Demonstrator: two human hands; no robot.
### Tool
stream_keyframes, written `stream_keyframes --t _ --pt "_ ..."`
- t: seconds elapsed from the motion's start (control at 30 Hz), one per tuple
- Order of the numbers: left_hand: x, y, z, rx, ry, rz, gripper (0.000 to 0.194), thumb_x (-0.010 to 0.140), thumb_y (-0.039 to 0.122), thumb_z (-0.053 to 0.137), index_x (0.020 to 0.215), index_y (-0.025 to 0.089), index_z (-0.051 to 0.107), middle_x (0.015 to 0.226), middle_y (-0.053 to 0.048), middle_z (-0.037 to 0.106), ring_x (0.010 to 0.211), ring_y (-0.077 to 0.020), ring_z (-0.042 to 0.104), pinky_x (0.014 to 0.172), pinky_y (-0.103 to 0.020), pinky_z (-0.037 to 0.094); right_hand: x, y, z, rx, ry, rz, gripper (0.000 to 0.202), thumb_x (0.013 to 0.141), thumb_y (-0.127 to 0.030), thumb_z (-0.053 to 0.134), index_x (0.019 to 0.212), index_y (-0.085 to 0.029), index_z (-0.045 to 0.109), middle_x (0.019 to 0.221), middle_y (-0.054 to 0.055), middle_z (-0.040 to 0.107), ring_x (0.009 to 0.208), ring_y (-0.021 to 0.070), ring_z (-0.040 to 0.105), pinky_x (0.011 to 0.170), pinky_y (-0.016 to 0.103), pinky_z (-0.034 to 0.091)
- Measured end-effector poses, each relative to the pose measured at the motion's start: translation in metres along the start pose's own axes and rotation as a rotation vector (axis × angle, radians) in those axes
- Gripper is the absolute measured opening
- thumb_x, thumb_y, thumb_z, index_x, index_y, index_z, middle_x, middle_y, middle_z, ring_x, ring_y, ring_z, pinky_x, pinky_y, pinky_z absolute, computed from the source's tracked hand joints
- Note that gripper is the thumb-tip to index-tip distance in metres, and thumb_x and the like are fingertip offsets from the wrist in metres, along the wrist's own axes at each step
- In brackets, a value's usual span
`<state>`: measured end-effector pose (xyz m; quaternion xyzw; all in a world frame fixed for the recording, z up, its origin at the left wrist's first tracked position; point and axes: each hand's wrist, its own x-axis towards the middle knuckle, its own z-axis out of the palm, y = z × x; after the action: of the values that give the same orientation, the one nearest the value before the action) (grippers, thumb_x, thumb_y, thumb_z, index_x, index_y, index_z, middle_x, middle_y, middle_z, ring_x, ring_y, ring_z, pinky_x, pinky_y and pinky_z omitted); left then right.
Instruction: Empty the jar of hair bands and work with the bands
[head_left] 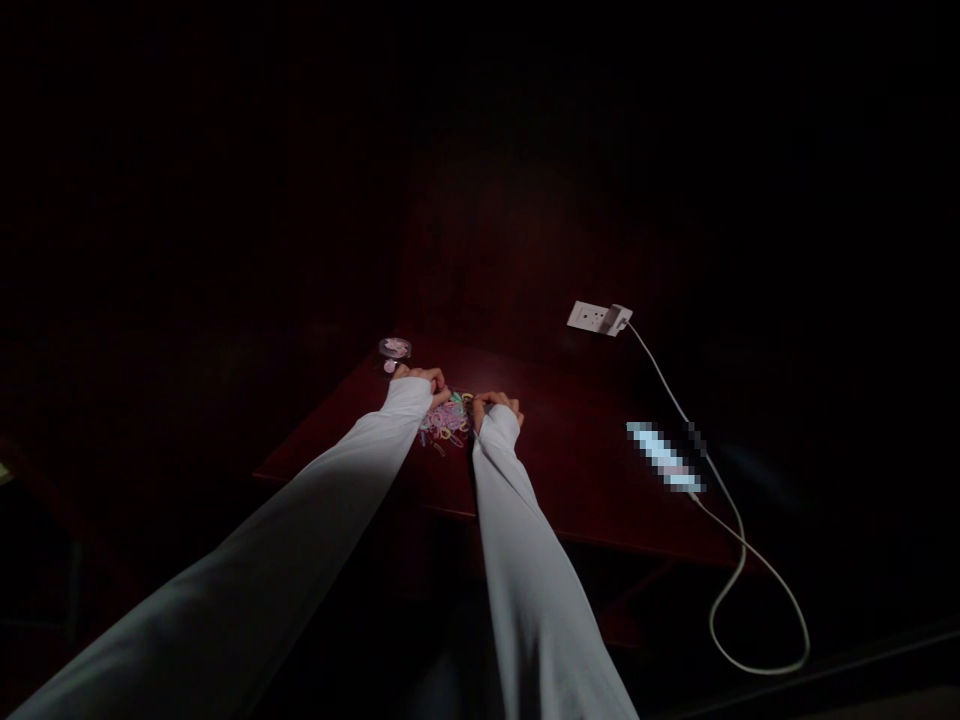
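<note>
Small pastel loops [448,420], pink, lilac, yellow and green, lie in a loose pile on the dark red table; their exact kind is too small to tell. At the pile's left and far edge is my left hand [426,380], its fingers curled inward. My right hand [498,402] rests close by the pile's right side, fingers bent and drawn together. What either hand holds, if anything, is hidden. Beyond my left hand sits a small round clear container [395,347] with pinkish contents, and a round pink piece [389,367] lies just in front of it.
To the right, a phone-like device with a blurred bright screen [666,458] lies on the table [577,490]. Its white cable [726,480] loops past the table edge and up to a charger [616,319] in a wall socket [589,316]. The surroundings are very dark.
</note>
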<state>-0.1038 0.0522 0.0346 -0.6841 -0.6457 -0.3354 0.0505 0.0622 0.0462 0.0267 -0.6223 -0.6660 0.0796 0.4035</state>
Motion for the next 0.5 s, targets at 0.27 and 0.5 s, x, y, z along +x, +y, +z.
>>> stream_keyframes --t 0.27,0.5 --pt "0.001 -0.001 0.009 -0.041 -0.153 0.159 0.008 0.084 0.028 0.063 0.081 0.021 0.068 0.070 0.001 0.068 0.080 -0.0189 0.063 0.084 -0.034 0.034 0.000 0.007 0.009 -0.035 -0.080 -0.277 0.017 0.092 -0.027 0.060 0.083 -0.024 0.074 0.092 0.002 0.072 0.099 0.0216 0.050 0.089 0.034 0.027" --pt "0.005 -0.011 0.017 -0.137 -0.209 0.266 0.013 0.087 0.031 0.060 0.089 0.023 0.070 0.076 0.002 0.070 0.079 -0.0163 0.062 0.083 -0.031 0.035 0.000 0.008 0.006 -0.002 -0.048 -0.160 0.023 0.096 -0.035 0.056 0.091 -0.029 0.077 0.096 0.001 0.073 0.104 0.0225 0.049 0.092 0.035 0.022"
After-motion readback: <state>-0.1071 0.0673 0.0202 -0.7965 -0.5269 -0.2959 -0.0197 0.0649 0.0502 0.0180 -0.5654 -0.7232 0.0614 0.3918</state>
